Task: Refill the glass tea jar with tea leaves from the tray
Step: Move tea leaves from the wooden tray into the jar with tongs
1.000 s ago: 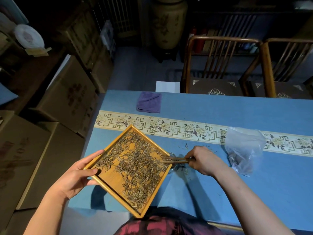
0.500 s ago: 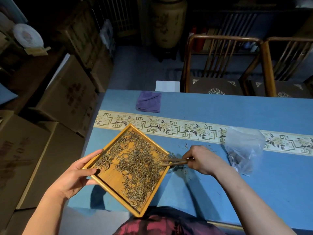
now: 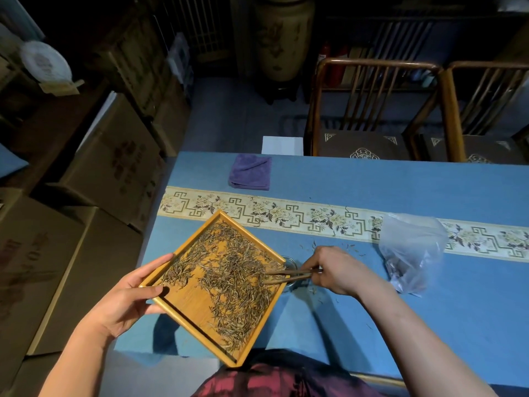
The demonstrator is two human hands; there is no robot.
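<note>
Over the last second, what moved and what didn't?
The right hand pushed its wooden tongs a little further left, over the tray corner and into the tea leaves, above the glass jar. The tray barely shifted. Nothing was taken hold of or released: the left hand still grips the tray's left corner. The plastic bag and purple cloth stayed put.

Bare counter [image 3: 357, 173] lies open behind the tray [image 3: 183, 313]; purple cloth [image 3: 250, 171] and plastic bag [image 3: 412, 250] flank it.
</note>
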